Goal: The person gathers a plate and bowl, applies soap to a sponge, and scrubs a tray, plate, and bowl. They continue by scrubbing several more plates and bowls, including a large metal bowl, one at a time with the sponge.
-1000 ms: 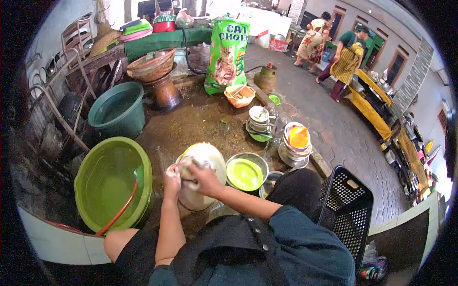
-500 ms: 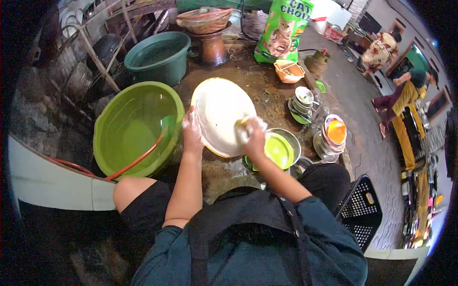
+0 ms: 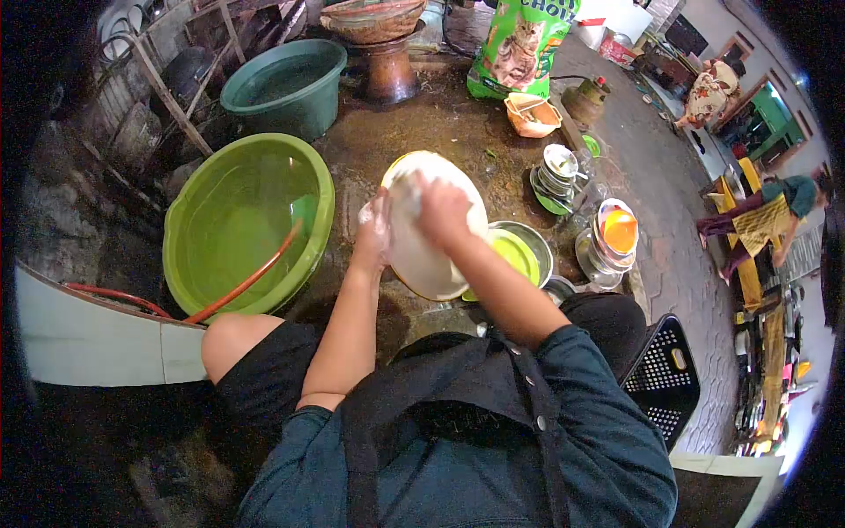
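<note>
My left hand (image 3: 375, 231), wet and soapy, grips the left rim of a large white plate (image 3: 429, 255) held tilted over the wet ground. Pressed flat on the upper face of the plate is my right hand (image 3: 442, 211); a scrubbing sponge was in it a moment ago but is hidden under the palm now. Just right of the plate stands a metal bowl with a bright green plate inside (image 3: 519, 255). To the left is a big light-green basin (image 3: 238, 220) of water with an orange hose (image 3: 251, 277) running into it.
A dark green tub (image 3: 286, 84), a clay pot stand (image 3: 383, 53) and a cat food bag (image 3: 515, 44) lie beyond. Stacked bowls (image 3: 556, 172) and an orange-topped pile (image 3: 612, 242) sit right. A black crate (image 3: 664, 378) is beside my knee. Two people work at far right.
My right hand slid from the plate's right edge up onto its top face. The plate shifted slightly right and the camera tilted lower.
</note>
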The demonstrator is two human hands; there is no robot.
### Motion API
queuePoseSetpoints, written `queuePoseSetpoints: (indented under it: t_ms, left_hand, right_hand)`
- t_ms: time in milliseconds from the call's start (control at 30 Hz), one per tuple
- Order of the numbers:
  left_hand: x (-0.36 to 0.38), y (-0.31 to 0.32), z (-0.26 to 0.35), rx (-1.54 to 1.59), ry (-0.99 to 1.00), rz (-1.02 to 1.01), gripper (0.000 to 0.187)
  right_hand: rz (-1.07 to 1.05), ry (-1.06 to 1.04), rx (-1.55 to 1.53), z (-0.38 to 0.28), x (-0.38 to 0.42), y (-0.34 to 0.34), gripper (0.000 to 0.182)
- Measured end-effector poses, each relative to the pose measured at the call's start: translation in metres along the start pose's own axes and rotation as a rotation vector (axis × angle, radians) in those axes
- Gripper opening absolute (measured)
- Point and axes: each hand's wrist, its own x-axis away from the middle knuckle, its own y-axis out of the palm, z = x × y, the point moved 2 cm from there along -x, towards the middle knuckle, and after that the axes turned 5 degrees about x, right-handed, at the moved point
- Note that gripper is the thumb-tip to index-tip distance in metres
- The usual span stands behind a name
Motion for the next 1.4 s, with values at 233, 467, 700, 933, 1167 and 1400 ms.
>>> queuePoseSetpoints:
  t_ms: [233,467,700,933,1167,1400]
  left_hand:
    - [-0.011,-0.028,0.003,0.161,0.083,0.042,0.044]
    - [-0.003,-0.019,-0.007,0.018,0.04,-0.073,0.041]
    - [0.018,0.023,0.001,-0.474,0.085,-0.181,0.026]
    - [0.025,0.031,0.05,-0.597,0.034,-0.261,0.031]
    - [0.035,-0.01,0.031,-1.139,0.041,-0.406,0.033]
    - [0.057,-0.044,-0.026,-1.753,-0.134,-0.574,0.024]
  right_hand:
    - [0.257,-0.201,-0.431,0.015,0.08,0.042,0.038]
    - [0.17,0.288,-0.489,0.031,0.077,0.049,0.036]
    - [0.341,0.564,-0.685,0.082,0.029,0.02,0.032]
    - [0.02,0.65,-0.907,0.246,0.054,0.089,0.027]
    - [0.679,0.915,-1.65,0.367,0.098,-0.09,0.044]
    - [0.414,1.083,-1.761,0.431,0.252,-0.011,0.03]
